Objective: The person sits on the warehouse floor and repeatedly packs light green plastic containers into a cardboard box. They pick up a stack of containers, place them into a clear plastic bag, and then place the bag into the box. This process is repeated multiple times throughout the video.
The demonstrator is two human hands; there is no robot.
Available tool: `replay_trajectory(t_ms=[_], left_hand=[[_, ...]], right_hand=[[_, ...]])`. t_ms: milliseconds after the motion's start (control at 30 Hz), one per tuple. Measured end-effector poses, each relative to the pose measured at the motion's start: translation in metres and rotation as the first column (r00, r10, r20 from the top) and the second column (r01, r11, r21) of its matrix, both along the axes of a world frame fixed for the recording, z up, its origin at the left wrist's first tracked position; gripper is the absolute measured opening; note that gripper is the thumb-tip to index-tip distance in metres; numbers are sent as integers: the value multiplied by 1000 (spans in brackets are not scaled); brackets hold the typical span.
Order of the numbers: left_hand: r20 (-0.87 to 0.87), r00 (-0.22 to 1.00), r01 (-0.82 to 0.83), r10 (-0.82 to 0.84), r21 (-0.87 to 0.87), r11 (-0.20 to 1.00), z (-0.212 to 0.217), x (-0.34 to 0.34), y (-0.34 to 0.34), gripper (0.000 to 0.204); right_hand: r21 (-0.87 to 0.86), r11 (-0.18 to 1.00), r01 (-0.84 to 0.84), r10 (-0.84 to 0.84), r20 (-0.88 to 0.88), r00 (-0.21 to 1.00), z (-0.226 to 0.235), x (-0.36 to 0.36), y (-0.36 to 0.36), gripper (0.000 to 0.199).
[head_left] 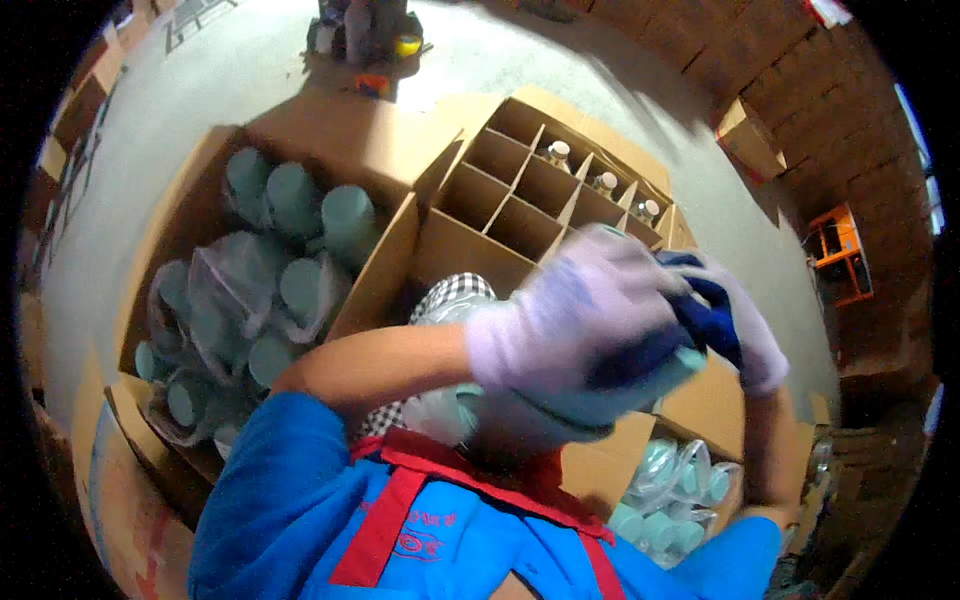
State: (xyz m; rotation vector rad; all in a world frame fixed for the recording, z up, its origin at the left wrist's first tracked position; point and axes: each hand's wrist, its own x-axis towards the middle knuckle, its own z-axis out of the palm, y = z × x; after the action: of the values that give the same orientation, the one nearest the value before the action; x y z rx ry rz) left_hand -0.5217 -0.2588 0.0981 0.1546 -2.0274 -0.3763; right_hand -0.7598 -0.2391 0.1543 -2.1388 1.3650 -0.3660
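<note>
Both hands wear white gloves with blue palms and meet in front of my chest. My left hand [590, 310] is closed round a pale teal cylinder [610, 400], which lies tilted under the palm; motion blurs the fingers. My right hand [728, 318] has its fingers curled beside the left fingertips, and whatever they pinch is hidden. Just beyond the hands stands a carton with cardboard dividers [490, 195]. Several bottles with white caps [604, 183] stand in its cells. Another teal piece in clear plastic [450, 412] rests near my lap.
At the left, an open carton [375, 275] holds several teal cylinders [293, 200], some in clear plastic bags. More bagged teal cylinders [660, 465] fill a box at lower right. An orange frame [840, 250] stands by stacked brown cartons. Dark equipment [362, 40] stands on the floor ahead.
</note>
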Motion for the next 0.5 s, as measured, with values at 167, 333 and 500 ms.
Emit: replay_trajectory(t_ms=[167, 333, 500], left_hand=[[13, 984, 179, -179, -109, 978, 20, -30, 59, 30], [-87, 969, 219, -230, -121, 968, 17, -11, 82, 23], [-120, 962, 221, -244, -174, 960, 12, -13, 91, 22]], right_hand=[[-429, 898, -99, -140, -492, 859, 32, -16, 94, 33], [-251, 869, -426, 175, -649, 740, 85, 42, 104, 45], [-285, 949, -132, -2, -427, 904, 53, 26, 118, 38]])
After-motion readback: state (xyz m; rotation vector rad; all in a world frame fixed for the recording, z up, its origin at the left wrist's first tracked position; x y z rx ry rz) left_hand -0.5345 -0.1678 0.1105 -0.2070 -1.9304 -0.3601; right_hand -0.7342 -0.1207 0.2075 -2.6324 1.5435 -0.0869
